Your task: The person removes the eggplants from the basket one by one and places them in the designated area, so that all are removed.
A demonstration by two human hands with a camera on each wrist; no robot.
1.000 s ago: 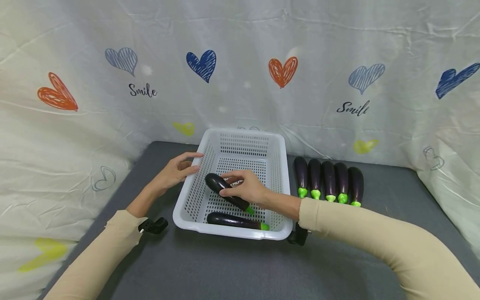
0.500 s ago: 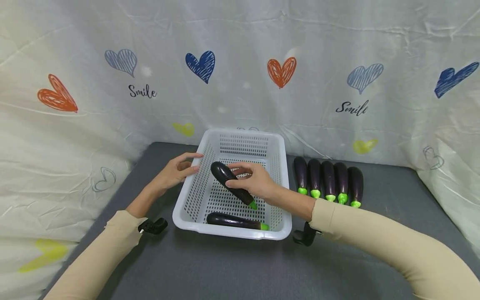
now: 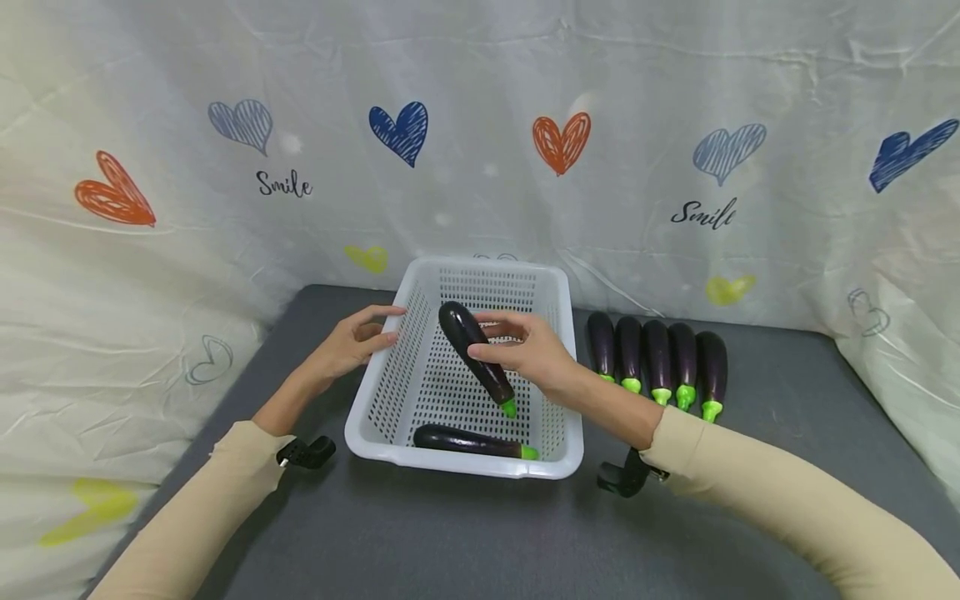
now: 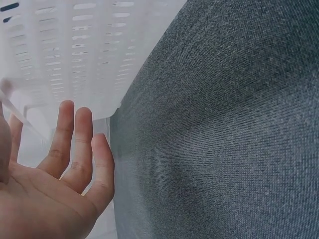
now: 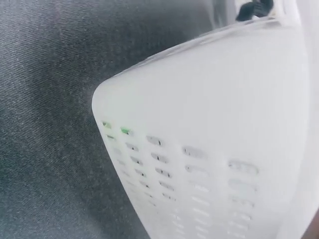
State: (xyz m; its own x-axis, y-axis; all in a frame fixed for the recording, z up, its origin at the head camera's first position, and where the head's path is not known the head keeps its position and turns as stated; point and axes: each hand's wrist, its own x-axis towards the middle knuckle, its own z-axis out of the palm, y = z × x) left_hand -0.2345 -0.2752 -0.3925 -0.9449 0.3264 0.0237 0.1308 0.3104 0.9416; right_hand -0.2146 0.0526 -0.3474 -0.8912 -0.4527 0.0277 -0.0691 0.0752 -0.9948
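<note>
My right hand [image 3: 536, 354] holds a glossy dark eggplant [image 3: 480, 358] by its middle, thumb on the near side and fingers on the far side. It hangs tilted over the white slotted plastic basket [image 3: 367, 408], its green stem end lower and toward me. A second eggplant [image 3: 468, 442] lies crosswise in the basket along the near wall. My left hand [image 3: 348, 343] touches the basket's left rim with index finger and thumb. In the left wrist view, the other fingers of the left hand [image 4: 55, 184] extend loosely beside the slotted wall. The right wrist view shows mostly the basket's outer wall [image 5: 199, 99].
Several eggplants [image 3: 657, 358] lie side by side on the grey table [image 3: 450, 542], right of the basket, green ends toward me. A white curtain [image 3: 480, 192] with printed hearts hangs behind and at the sides. Each wrist wears a black camera strap [image 3: 306, 452].
My right hand has raised the eggplant from the basket floor, moving up and rightward, and the eggplant has turned steeper. My left hand has stayed at the rim.
</note>
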